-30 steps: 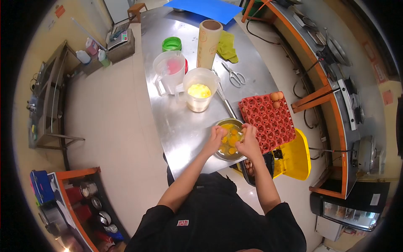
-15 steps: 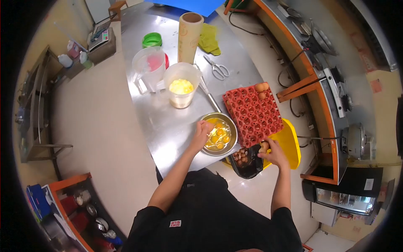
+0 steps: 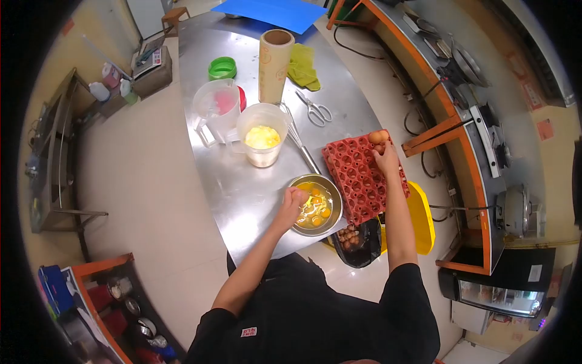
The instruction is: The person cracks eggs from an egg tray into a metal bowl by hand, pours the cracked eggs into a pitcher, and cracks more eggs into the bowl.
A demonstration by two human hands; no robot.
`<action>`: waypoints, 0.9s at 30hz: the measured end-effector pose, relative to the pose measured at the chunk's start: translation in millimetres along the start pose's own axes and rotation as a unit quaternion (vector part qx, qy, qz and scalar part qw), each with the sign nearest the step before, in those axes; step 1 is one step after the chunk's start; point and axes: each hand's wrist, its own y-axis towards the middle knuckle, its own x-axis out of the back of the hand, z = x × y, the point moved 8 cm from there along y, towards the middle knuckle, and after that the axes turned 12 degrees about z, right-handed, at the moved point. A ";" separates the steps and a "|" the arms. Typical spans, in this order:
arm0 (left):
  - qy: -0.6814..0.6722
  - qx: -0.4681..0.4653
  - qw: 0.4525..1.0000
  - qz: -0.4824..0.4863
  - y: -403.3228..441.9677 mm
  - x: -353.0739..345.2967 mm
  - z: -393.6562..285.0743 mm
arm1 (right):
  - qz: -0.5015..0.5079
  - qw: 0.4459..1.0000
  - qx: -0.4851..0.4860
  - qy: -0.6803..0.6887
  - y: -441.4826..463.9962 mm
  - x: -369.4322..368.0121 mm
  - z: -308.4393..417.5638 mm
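My left hand (image 3: 291, 207) is closed at the left rim of a round metal bowl (image 3: 336, 215), fingertips over its inner edge. Inside the bowl lie several raw egg yolks (image 3: 315, 209) in clear white. My right hand (image 3: 388, 162) reaches to the far right corner of a red egg tray (image 3: 357, 176), with thumb and fingers closed around a brown egg (image 3: 379, 148). Two more brown eggs (image 3: 377, 137) sit just beyond it. Below the tray, broken eggshells (image 3: 348, 236) lie in a black-lined bin (image 3: 362, 255).
A whisk (image 3: 303, 148), a clear jug with yellow contents (image 3: 262, 138), another jug (image 3: 212, 109), a cardboard-cored roll (image 3: 274, 67), scissors (image 3: 315, 110) and a green cloth (image 3: 304, 67) stand or lie on the steel table (image 3: 236, 200). A yellow lid (image 3: 424, 218) is beside the bin.
My right hand has moved from above the bin, where it held an eggshell, up to the eggs in the tray. The shell has left my hand. My left hand stays at the bowl.
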 end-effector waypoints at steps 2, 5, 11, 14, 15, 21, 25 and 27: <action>-0.004 0.001 1.000 -0.003 -0.4 0.3 2.7 | -0.028 1.000 0.002 -0.004 1.6 -2.5 -3.4; -0.011 -0.001 1.000 -0.003 -2.0 -0.5 -0.9 | -0.075 0.994 -0.002 0.082 -12.8 9.8 -2.7; -0.016 -0.007 1.000 -0.004 -3.5 -6.6 -20.1 | 0.078 0.678 -0.095 0.725 -98.9 -16.2 49.2; -0.007 0.012 1.000 0.011 -4.9 -11.3 -28.4 | 0.102 0.671 -0.128 0.723 -133.9 -47.1 58.3; -0.007 0.025 0.999 0.021 -7.2 -15.3 -33.1 | 0.097 0.710 -0.139 0.683 -143.6 -52.8 60.3; 0.086 -0.051 0.995 0.027 0.1 -38.9 -25.8 | 0.114 0.875 0.027 0.469 -175.7 -111.6 134.5; 0.064 -0.038 0.997 -0.003 -7.3 -29.3 -15.2 | 0.170 0.779 -0.090 0.597 -185.4 -124.7 132.7; 0.036 -0.018 0.999 -0.014 -11.2 -24.4 -15.2 | 0.134 0.781 -0.114 0.600 -182.7 -116.2 119.5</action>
